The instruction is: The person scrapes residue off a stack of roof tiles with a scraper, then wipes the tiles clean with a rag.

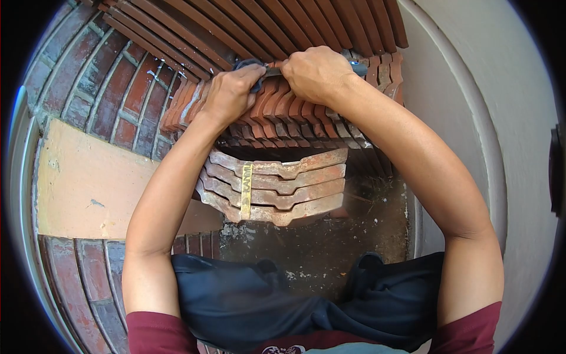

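At the top centre, my left hand [233, 91] is closed on a dark cloth [253, 66] over the row of stacked clay tiles [277, 112]. To its right my right hand [315, 74] is wrapped round a tool, whose blue-grey end [358, 68] sticks out on the right and whose metal part [273, 72] shows between the hands. The tool's far end is hidden near the cloth. Below the hands lies a small stack of tiles [306, 177] with a yellow lettered strip [246, 192] across its left part.
Long brown ridged tiles [236, 29] stand along the top. Brickwork [118, 88] and a peach-coloured slab [94, 183] are on the left. A pale curved wall [501, 118] rises on the right. Dark, dirty ground [306, 251] lies before my knees.
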